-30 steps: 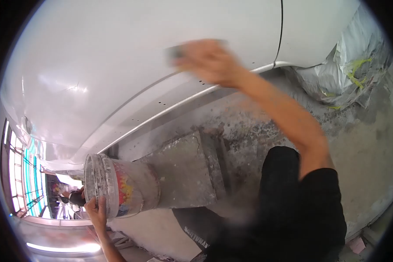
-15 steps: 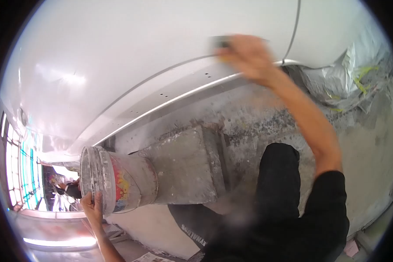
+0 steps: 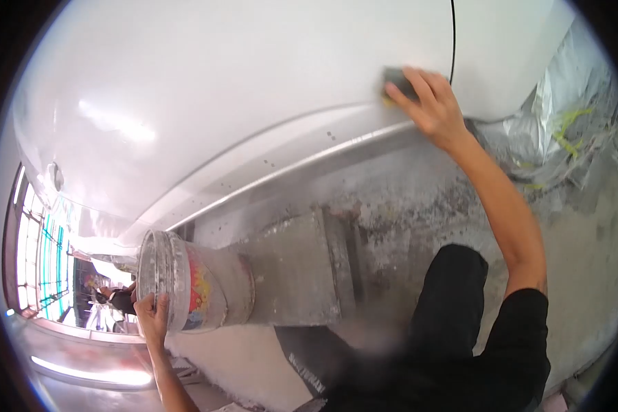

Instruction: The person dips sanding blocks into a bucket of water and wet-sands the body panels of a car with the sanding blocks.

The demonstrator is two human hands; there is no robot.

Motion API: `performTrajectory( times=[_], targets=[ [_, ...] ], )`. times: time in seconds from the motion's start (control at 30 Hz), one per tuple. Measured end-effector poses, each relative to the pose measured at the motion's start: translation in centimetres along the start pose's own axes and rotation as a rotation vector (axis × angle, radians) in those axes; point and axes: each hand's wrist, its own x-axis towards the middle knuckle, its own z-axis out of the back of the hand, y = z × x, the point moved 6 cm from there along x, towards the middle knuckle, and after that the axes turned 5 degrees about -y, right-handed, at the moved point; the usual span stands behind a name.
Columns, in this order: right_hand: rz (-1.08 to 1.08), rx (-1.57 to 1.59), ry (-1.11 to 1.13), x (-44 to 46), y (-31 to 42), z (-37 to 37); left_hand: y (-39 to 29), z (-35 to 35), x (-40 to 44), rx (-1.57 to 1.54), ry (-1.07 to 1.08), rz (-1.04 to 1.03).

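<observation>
My right hand [image 3: 432, 106] is closed around a dark grey sanding block [image 3: 399, 82] with a yellowish edge. The block rests against the white car body panel [image 3: 254, 62], just left of a dark vertical seam and above the lower trim line. Down at the left, my left hand [image 3: 152, 317] grips the rim of a dirty plastic bucket [image 3: 220, 285] with a colourful label. My left fingers curl over the rim, partly out of sight. What the bucket holds is hidden from here.
Beside the bucket's base is a grey concrete-like block [image 3: 292, 268]. Crumpled silvery masking sheet [image 3: 570, 130] hangs at the right. My bent knee [image 3: 453, 288] is below the panel. Another person [image 3: 122, 299] is far off at the left, near a barred window [image 3: 48, 254].
My right hand has slid to the right along the panel with the sanding block, closer to the seam. My left hand stays on the bucket rim; the whole view has shifted slightly.
</observation>
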Motion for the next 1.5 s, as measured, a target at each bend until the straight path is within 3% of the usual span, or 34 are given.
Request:
performTrajectory(
  times=[0.07,0.1,0.13,0.17,0.27,0.33,0.37,0.47,0.53,0.57,0.63,0.7,0.73,0.8,0.87,0.93,0.97,1.1,1.13,1.17,1.2,1.27,1.3,1.33,1.4,1.47,1.5],
  targets=[
    [-0.027,0.001,-0.117,-0.5,0.5,-1.6,0.3,-0.4,-0.2,-0.069,0.020,0.081],
    [0.068,-0.042,-0.176,3.6,3.3,-3.9,0.5,-0.3,-0.1,-0.092,0.041,0.112],
    [0.100,-0.030,-0.195,9.1,6.2,-5.6,2.0,-0.1,-0.4,0.044,-0.011,-0.003],
    [0.009,0.247,-0.279,14.0,8.6,-7.4,1.1,0.2,-0.2,-0.003,0.034,0.070],
    [0.122,0.018,-0.189,23.1,13.8,-9.5,0.5,0.0,-0.2,-0.054,0.042,0.135],
    [0.145,0.159,-0.285,19.3,10.0,-7.3,0.8,0.2,-0.9,0.006,0.001,0.082],
    [0.049,0.216,-0.305,16.0,6.8,-5.3,0.2,0.3,-0.8,0.060,-0.026,0.021],
    [0.068,-0.181,-0.330,6.1,-1.7,2.1,-0.4,0.2,-0.3,0.121,-0.024,-0.006],
    [-0.431,0.489,-0.119,9.1,-2.7,0.4,-0.7,0.2,-0.3,0.108,0.022,0.050],
    [-0.691,0.812,0.000,10.3,-2.0,-1.5,-1.1,0.1,-0.3,0.130,-0.158,-0.132],
    [-0.030,0.036,-0.386,17.5,5.6,-6.0,-1.3,0.3,-0.1,0.103,-0.105,-0.095],
    [0.016,0.028,-0.453,26.7,11.0,-8.9,-1.4,0.4,-0.2,0.047,0.014,0.005],
    [0.014,-0.011,-0.324,29.0,12.3,-9.0,-1.3,0.5,0.0,0.063,0.017,-0.003],
    [0.066,0.065,-0.383,25.7,9.6,-8.1,-0.1,0.2,-0.6,0.081,0.012,0.004],
    [-0.073,0.030,-0.266,16.5,3.1,-4.4,0.4,-0.3,-0.7,0.127,-0.026,-0.050],
    [-0.684,0.697,-0.123,9.2,-5.5,1.1,0.7,-0.2,-0.9,0.186,-0.080,-0.056],
    [-0.582,0.589,-0.216,10.5,-5.6,1.7,0.3,-0.2,-0.3,0.123,0.063,0.078],
    [-0.131,0.113,-0.466,19.7,2.4,-4.7,0.4,-0.1,-0.6,0.099,0.034,0.037],
    [-0.012,-0.043,-0.389,24.8,6.2,-7.6,0.9,0.0,-0.9,0.117,0.030,0.041],
    [-0.038,0.166,-0.460,29.2,8.8,-8.6,0.9,-0.3,-1.1,0.121,0.019,0.046],
    [0.013,0.098,-0.393,32.2,11.1,-8.5,0.6,-0.1,-0.8,0.127,0.007,0.051],
    [0.062,0.197,-0.477,30.5,9.3,-8.8,0.1,0.2,-1.2,0.151,0.015,0.022],
    [0.065,0.061,-0.451,27.2,7.0,-6.7,0.2,0.2,-1.3,0.144,0.001,-0.001],
    [-0.074,0.170,-0.380,23.4,3.0,-4.0,0.2,-0.1,-1.0,0.132,-0.018,-0.029],
    [-0.676,0.807,-0.082,13.7,-6.1,-0.5,1.2,-0.2,-0.9,0.183,0.013,-0.007],
    [-0.414,0.276,-0.205,12.0,-6.7,0.5,1.6,-0.6,-0.8,0.184,-0.007,0.018],
    [-0.294,0.012,-0.265,12.0,-5.7,1.4,1.0,-0.5,-0.9,0.175,-0.150,-0.110]
  ],
)
